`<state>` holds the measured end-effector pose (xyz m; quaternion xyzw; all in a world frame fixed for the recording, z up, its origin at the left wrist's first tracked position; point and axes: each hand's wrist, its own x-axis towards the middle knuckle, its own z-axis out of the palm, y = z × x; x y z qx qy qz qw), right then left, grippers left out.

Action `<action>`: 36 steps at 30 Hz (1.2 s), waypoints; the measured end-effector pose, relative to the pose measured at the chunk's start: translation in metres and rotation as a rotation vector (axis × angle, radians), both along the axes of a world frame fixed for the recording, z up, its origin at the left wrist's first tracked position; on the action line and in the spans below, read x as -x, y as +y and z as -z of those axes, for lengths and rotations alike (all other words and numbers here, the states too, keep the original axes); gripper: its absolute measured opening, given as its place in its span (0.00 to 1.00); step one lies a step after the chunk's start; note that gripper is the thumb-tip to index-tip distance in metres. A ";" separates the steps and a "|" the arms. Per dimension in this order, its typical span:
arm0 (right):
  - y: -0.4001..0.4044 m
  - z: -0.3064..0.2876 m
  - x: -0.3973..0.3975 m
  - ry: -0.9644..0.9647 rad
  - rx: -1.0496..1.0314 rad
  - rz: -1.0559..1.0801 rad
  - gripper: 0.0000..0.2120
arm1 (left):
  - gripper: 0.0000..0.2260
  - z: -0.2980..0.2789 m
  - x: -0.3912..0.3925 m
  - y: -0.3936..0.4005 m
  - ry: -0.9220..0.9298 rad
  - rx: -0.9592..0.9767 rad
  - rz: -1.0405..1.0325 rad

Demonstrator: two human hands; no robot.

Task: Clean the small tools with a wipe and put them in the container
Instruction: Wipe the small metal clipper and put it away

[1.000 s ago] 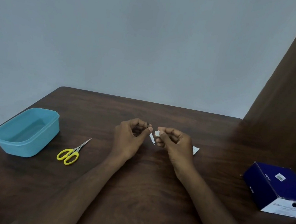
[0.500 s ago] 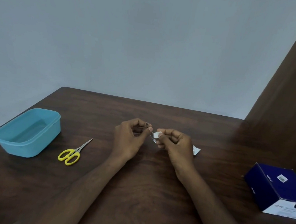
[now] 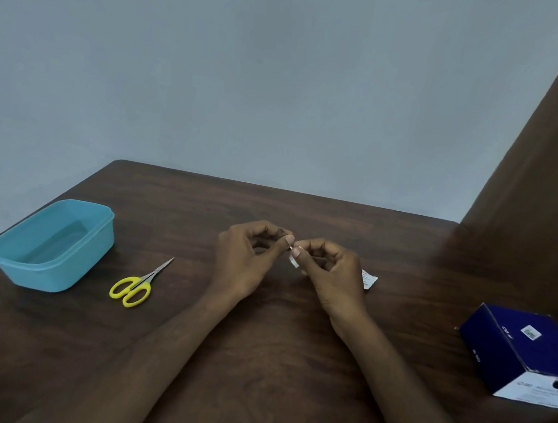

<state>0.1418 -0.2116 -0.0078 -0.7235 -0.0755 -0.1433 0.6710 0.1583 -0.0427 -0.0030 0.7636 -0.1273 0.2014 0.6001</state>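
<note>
Pinching a thin tool (image 3: 290,246), the left hand (image 3: 246,259) holds it to the right hand (image 3: 327,275), whose fingertips grip the wipe (image 3: 294,261). The wipe, bunched at the tool half a second ago, now hangs below, suggesting a finished stroke. Scissors (image 3: 135,286) and container (image 3: 50,244) wait left of both hands.

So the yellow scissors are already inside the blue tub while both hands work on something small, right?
Not quite. The head view shows the scissors lying on the table beside the tub, not in it. Both hands do work on something small.
</note>
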 end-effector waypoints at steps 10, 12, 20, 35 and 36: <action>0.000 0.006 -0.006 0.086 -0.009 -0.016 0.04 | 0.02 -0.007 0.000 0.017 -0.170 -0.269 0.054; -0.001 0.006 -0.005 0.092 -0.003 -0.042 0.02 | 0.02 -0.006 -0.001 0.019 -0.186 -0.269 0.022; 0.003 0.004 -0.004 0.085 0.005 0.012 0.07 | 0.02 -0.004 -0.002 0.019 -0.266 -0.262 0.024; -0.001 0.002 0.000 0.089 0.017 -0.016 0.05 | 0.04 -0.004 -0.001 0.021 -0.302 -0.335 -0.026; -0.001 0.003 0.002 0.100 0.026 -0.027 0.04 | 0.04 -0.004 0.000 0.021 -0.292 -0.325 -0.032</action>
